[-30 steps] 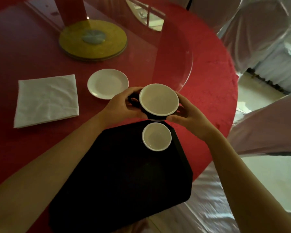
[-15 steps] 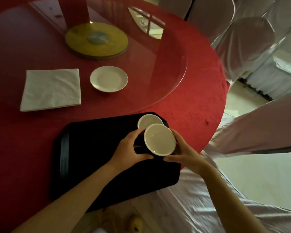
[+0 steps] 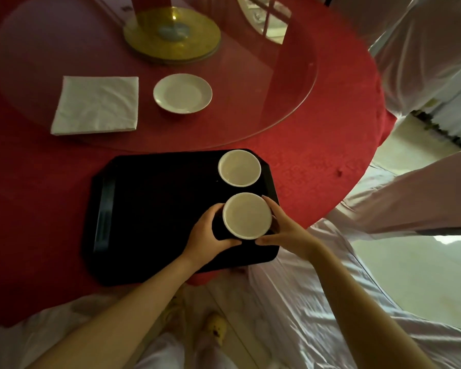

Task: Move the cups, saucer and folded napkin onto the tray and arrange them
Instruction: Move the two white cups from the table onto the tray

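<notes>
A black tray (image 3: 155,209) lies on the red table near its front edge. One cup (image 3: 239,168), dark outside and white inside, stands at the tray's far right corner. A second cup (image 3: 246,215) of the same kind sits just in front of it on the tray's right side, with my left hand (image 3: 206,237) and my right hand (image 3: 282,230) wrapped around its sides. The white saucer (image 3: 183,93) and the folded white napkin (image 3: 96,105) lie on the glass beyond the tray.
A round glass turntable (image 3: 277,102) covers the middle of the red table (image 3: 317,161), with a gold base (image 3: 172,35) at its centre. Chairs in white covers (image 3: 415,49) stand to the right. The tray's near right corner overhangs the table edge.
Both hands carried the second cup from above the tray's far edge down and toward me, past the first cup, to the tray's right side.
</notes>
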### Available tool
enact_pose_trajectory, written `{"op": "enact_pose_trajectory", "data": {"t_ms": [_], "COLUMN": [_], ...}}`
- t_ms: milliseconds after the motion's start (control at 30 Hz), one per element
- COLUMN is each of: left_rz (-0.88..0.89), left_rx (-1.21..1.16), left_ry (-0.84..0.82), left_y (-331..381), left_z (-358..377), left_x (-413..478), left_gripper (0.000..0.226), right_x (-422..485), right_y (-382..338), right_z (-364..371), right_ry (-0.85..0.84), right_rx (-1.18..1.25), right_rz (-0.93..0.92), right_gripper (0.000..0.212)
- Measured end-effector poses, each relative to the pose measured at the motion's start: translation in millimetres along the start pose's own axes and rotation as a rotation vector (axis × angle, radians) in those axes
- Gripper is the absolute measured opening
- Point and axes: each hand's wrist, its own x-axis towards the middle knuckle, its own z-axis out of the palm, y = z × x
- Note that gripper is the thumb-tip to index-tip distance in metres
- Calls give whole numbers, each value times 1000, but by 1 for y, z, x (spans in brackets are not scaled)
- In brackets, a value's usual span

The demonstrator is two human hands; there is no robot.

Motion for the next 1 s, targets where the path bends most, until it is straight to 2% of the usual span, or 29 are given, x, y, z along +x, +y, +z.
{"op": "enact_pose_trajectory", "data": {"t_ms": [300,567,833,933,1000], "left_rz": [27,43,71,24,-7], "left_rx": [68,108,126,125,81], "left_ry": [21,34,31,-13,-48], "left_y": [-7,-13,-13,-13,-10], "left_z": [12,15,13,5,-4], "left_x": [4,6,4,2,3], "left_gripper": [80,85,84,91,88], "right_x": [5,12,11,11,12], "right_y": [10,8,6,3,-2], "right_z": [-3,-5,-8,-12,-17], "right_ry": [30,71,47,20,3], "right_rx": [-71,-392,-396,-316,-236], "right_rz": [-3,-69,-60,-52,-47], "right_gripper": [107,113,113,112,110]}}
